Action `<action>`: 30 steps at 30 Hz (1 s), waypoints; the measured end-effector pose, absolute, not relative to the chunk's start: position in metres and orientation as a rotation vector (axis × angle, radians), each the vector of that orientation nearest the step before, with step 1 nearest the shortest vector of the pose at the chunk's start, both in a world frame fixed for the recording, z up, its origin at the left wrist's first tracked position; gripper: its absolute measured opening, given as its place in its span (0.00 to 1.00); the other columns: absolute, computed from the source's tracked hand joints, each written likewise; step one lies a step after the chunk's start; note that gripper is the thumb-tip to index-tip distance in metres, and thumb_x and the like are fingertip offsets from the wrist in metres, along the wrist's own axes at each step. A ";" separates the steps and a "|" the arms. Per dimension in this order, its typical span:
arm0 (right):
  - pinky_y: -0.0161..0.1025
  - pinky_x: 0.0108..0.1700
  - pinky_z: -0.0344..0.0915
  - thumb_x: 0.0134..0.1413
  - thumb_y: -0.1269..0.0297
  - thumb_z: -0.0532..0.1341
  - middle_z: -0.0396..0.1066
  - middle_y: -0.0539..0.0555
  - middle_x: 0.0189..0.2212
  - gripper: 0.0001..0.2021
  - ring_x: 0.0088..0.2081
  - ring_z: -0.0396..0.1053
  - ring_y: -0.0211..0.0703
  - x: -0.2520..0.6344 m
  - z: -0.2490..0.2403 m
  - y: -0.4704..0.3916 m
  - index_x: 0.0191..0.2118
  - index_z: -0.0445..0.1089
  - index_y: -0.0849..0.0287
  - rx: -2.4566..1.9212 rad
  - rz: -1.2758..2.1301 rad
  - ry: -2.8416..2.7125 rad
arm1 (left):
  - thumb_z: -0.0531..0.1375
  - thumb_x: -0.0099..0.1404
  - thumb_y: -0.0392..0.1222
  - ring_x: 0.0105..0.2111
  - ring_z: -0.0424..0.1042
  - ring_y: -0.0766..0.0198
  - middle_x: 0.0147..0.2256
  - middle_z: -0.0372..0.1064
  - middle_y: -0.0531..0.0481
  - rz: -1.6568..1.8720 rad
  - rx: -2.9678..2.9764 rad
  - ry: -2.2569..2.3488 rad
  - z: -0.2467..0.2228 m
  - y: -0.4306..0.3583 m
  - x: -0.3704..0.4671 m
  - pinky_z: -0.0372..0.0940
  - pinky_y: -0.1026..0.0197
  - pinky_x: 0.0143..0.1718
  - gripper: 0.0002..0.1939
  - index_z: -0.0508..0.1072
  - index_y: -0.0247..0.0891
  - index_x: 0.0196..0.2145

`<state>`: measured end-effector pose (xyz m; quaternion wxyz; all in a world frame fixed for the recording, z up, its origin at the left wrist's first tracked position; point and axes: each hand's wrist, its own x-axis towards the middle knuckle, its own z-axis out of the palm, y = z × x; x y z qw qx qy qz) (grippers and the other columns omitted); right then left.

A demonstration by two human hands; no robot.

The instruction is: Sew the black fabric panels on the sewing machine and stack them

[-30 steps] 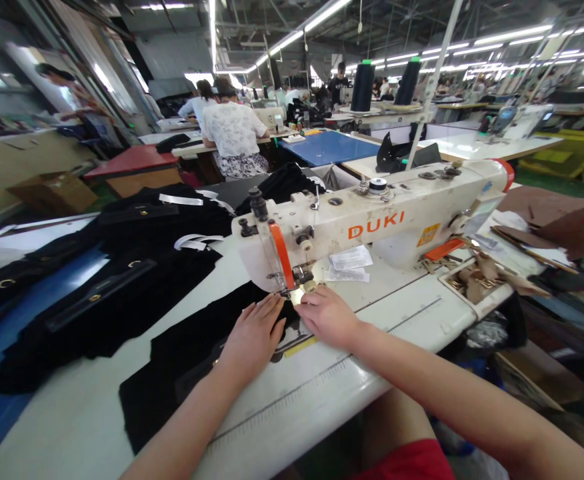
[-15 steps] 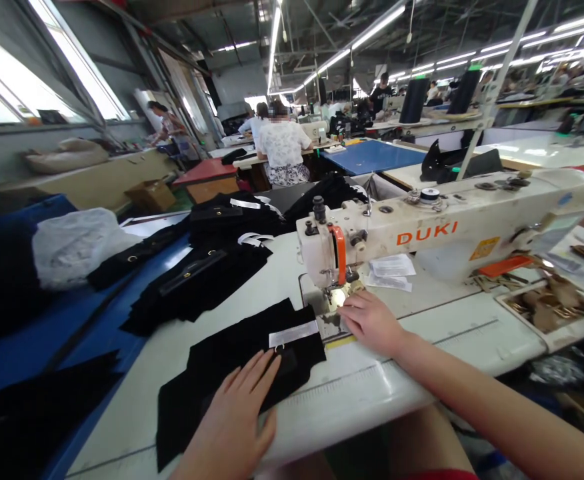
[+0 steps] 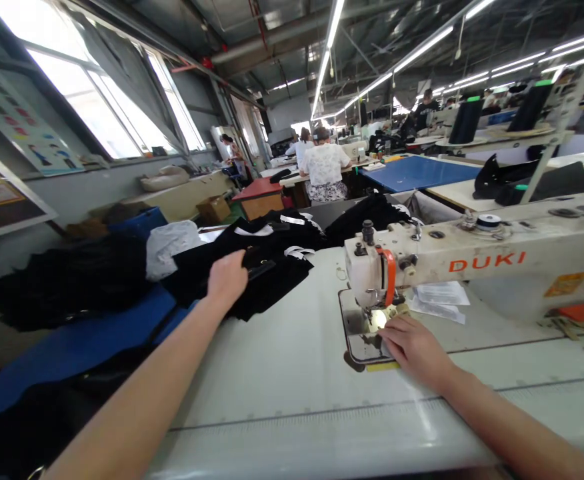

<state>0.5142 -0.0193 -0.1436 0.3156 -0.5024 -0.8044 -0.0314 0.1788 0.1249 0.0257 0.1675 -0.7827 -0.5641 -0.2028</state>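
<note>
My left hand is over the pile of black fabric pieces beyond the left part of the table. Its fingers are curled at a black piece with a white strip and hold that piece's edge. My right hand rests beside the needle area of the white sewing machine, fingers bent together near the lit presser foot. Whatever its fingertips may pinch is too small to make out. The metal needle plate shows bare next to them.
White papers lie under the machine arm. A white plastic bag and dark fabric heaps are at the left. Beyond are a blue table and a seated person in white.
My left hand has moved from the black piece near the table's front to the pile farther back. That front piece no longer shows there. The view has turned left; my right hand stays by the needle.
</note>
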 end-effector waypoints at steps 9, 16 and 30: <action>0.43 0.40 0.69 0.63 0.67 0.51 0.74 0.57 0.34 0.14 0.37 0.71 0.47 0.521 -0.154 -0.020 0.38 0.76 0.57 -1.258 -0.127 -2.143 | 0.56 0.66 0.46 0.59 0.61 0.45 0.59 0.61 0.34 -0.392 -2.217 -1.724 -0.076 0.052 0.170 0.61 0.41 0.54 0.22 0.66 0.35 0.56; 0.44 0.42 0.70 0.64 0.64 0.53 0.75 0.56 0.37 0.13 0.38 0.72 0.47 0.525 -0.160 -0.019 0.40 0.76 0.55 -1.214 -0.111 -2.144 | 0.50 0.66 0.47 0.60 0.59 0.40 0.60 0.58 0.29 -0.381 -1.832 -1.779 -0.062 -0.052 0.040 0.60 0.38 0.55 0.27 0.62 0.31 0.60; 0.42 0.39 0.71 0.64 0.63 0.51 0.75 0.57 0.35 0.15 0.37 0.73 0.47 0.524 -0.157 -0.019 0.38 0.77 0.55 -1.203 -0.155 -2.136 | 0.47 0.64 0.41 0.39 0.75 0.54 0.38 0.75 0.44 -0.370 -1.946 -1.733 -0.016 -0.048 -0.042 0.71 0.53 0.44 0.13 0.71 0.41 0.35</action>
